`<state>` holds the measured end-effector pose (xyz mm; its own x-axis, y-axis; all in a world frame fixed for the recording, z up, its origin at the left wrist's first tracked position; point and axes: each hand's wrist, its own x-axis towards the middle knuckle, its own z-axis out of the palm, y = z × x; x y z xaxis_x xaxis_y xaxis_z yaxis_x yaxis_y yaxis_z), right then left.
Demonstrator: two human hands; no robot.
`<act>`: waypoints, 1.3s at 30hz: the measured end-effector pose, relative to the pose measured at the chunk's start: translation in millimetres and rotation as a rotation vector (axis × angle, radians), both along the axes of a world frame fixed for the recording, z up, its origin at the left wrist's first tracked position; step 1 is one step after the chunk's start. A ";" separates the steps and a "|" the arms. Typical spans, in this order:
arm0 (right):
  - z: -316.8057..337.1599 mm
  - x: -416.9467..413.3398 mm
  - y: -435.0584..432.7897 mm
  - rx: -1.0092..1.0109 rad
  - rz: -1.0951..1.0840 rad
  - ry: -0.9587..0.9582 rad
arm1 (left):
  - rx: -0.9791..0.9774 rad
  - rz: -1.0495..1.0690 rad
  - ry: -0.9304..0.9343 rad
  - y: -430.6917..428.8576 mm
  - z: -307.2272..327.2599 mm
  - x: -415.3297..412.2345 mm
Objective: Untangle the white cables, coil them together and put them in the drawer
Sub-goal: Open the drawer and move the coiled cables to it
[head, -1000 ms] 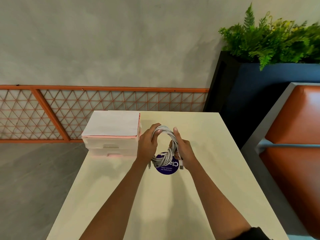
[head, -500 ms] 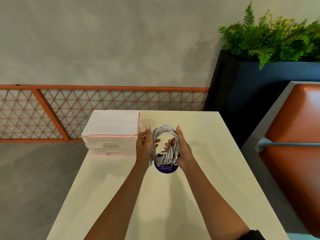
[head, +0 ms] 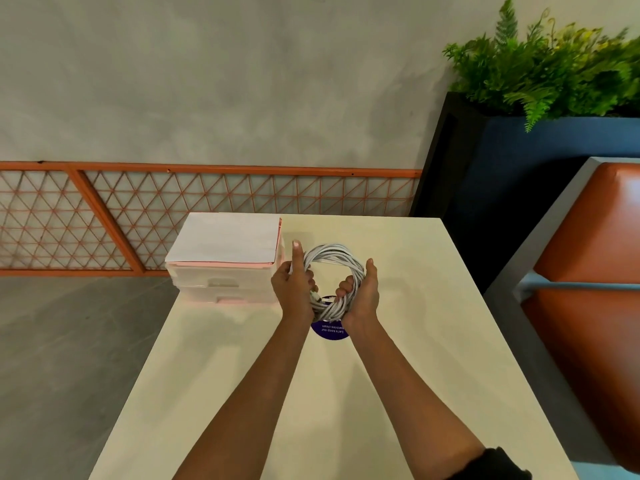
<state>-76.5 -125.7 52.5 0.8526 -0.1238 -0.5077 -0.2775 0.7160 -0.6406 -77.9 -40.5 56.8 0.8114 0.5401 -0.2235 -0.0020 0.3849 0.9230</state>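
To the left of our fingers (head: 296, 252) the drawers (head: 225, 284) stand on the bench (head: 433, 358), and both fronts look closed. Our left hand (head: 294, 292) grips the coil (head: 334, 259) at its left side, with one finger straight up along the outside and the others curled in through the ring. The coil sits between the two hands over the bench, many white turns gathered into one loop. We judge it light, soft and springy: turns would fan out or slide if the grip slackens. It is best held across the whole bundle, at opposite sides as now. Our right hand (head: 362, 299) wraps the lower right side, fingers curled through the ring and thumb up outside. Our palms hide the coil's near arc. We cannot tell where the plug ends lie, beyond a small pale piece by the left fingers, or whether anything ties the turns. The sticker (head: 329, 334) under the hands is mostly covered.
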 end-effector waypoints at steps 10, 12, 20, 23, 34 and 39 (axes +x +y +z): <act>-3.1 -1.3 -11.8 -0.051 0.040 -0.020 | -0.052 -0.100 0.035 -2.6 -2.1 -0.9; -8.9 2.6 -18.4 -0.159 0.158 -0.029 | -0.013 -0.134 0.038 1.0 -5.8 1.1; -41.0 6.1 -48.3 -0.818 0.324 -0.258 | -0.154 -0.303 0.079 12.2 -25.8 1.7; -40.2 -2.8 -48.9 -0.811 0.506 -0.286 | -0.181 -0.289 0.090 12.3 -33.8 -0.9; -58.1 -11.5 -11.4 -0.614 0.323 -0.119 | -0.271 -0.219 0.181 26.5 -55.4 -6.9; -64.0 -10.6 28.0 -0.614 0.197 -0.050 | -0.230 -0.258 0.199 56.4 -72.2 -10.5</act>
<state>-87.1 -97.7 -11.6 0.9099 -0.2174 -0.3532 -0.3254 0.1539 -0.9330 -88.4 15.9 -15.4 0.8427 0.2416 -0.4812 0.2918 0.5460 0.7853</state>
